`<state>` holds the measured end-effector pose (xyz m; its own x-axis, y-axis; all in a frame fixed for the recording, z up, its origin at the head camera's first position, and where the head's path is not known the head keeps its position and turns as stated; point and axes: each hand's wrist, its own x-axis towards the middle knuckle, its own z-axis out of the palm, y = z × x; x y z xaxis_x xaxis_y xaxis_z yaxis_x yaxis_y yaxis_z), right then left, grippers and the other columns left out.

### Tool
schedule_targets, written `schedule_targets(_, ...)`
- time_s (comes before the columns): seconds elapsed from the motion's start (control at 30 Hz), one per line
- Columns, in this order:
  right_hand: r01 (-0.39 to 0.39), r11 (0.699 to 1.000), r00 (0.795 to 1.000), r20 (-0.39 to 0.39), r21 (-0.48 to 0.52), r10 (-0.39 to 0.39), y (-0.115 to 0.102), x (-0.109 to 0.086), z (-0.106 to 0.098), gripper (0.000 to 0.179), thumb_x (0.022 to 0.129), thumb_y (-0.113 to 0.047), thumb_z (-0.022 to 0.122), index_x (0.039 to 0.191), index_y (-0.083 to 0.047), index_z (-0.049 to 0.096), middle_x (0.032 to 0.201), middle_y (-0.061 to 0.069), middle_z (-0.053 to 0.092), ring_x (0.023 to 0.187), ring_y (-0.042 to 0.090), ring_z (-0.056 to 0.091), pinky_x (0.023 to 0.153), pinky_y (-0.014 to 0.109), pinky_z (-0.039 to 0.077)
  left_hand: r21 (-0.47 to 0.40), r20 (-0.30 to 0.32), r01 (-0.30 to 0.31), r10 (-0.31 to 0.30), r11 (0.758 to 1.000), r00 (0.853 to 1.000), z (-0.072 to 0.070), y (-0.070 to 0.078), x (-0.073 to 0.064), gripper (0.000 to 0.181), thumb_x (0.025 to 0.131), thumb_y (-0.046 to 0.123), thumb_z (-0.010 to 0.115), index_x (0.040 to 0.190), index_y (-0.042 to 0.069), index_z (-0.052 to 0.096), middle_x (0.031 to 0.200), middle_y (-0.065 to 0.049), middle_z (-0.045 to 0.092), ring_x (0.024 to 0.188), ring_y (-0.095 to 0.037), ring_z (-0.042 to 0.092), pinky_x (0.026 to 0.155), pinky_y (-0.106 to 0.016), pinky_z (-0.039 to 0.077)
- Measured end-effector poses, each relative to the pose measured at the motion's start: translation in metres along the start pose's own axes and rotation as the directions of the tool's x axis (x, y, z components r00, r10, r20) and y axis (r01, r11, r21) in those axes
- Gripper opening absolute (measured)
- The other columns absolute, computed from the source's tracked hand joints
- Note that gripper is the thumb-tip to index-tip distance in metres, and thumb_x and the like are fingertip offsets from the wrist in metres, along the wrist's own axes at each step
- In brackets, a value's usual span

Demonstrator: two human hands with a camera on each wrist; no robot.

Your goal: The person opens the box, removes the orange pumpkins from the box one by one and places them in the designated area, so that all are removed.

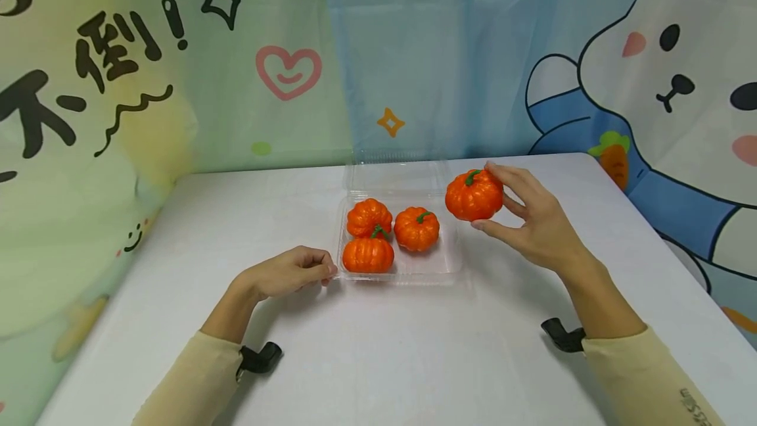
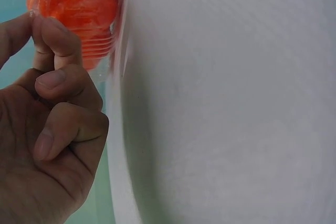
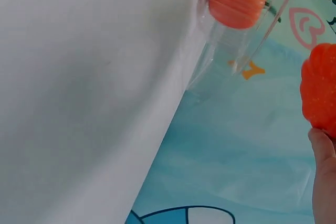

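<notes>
My right hand grips an orange toy pumpkin with a green stem between thumb and fingers, raised beside the box's right rear side. A clear plastic clamshell box lies on the table with its lid folded back. Inside sit three more pumpkins: one at the left rear, one at the left front, one toward the middle right. At the box's front left corner, my left hand pinches the rim with thumb and index finger; its other fingers curl inward in the left wrist view.
A white table spreads under both arms. Behind it hangs a printed curtain with cartoon figures, close to the table's back edge. Black wrist mounts stick out from both sleeves.
</notes>
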<state>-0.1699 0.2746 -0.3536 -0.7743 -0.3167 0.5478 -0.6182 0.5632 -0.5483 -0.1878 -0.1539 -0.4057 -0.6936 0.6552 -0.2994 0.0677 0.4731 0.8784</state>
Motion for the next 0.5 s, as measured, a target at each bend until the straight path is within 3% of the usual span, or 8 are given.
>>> schedule_targets(0.13,-0.019,0.999,0.999,-0.033,-0.033,0.018,0.004,-0.002,-0.003,0.091,0.071,0.004,0.091,0.151,-0.009,0.051,0.147,0.010,0.048,0.134,-0.003,0.043,0.094,0.016,0.045,0.007,0.002,-0.012,0.012,1.000,1.000,-0.001,0.001,0.000,0.027,0.105,0.022,0.054,0.101,-0.003,0.064,0.091,-0.012,0.061,0.065,-0.013,0.039,0.058,-0.023,0.031)
schedule_targets(0.3,-0.052,0.998,0.997,-0.050,-0.040,0.050,0.010,-0.005,-0.006,0.088,0.070,0.004,0.091,0.148,-0.010,0.054,0.148,0.008,0.049,0.134,-0.005,0.043,0.095,0.012,0.043,0.001,0.009,-0.007,0.007,1.000,1.000,0.000,0.001,0.000,0.027,0.105,0.022,0.055,0.100,-0.003,0.064,0.089,-0.011,0.059,0.065,-0.013,0.038,0.059,-0.023,0.031)
schedule_targets(0.5,-0.030,0.998,0.998,-0.065,-0.051,0.026,0.018,-0.006,-0.010,0.091,0.068,0.008,0.091,0.149,-0.011,0.053,0.148,0.010,0.052,0.133,-0.007,0.042,0.096,0.006,0.040,-0.005,0.008,-0.003,0.003,1.000,1.000,-0.001,0.001,0.000,0.027,0.105,0.022,0.055,0.100,-0.003,0.064,0.089,-0.010,0.059,0.065,-0.013,0.038,0.058,-0.023,0.030)
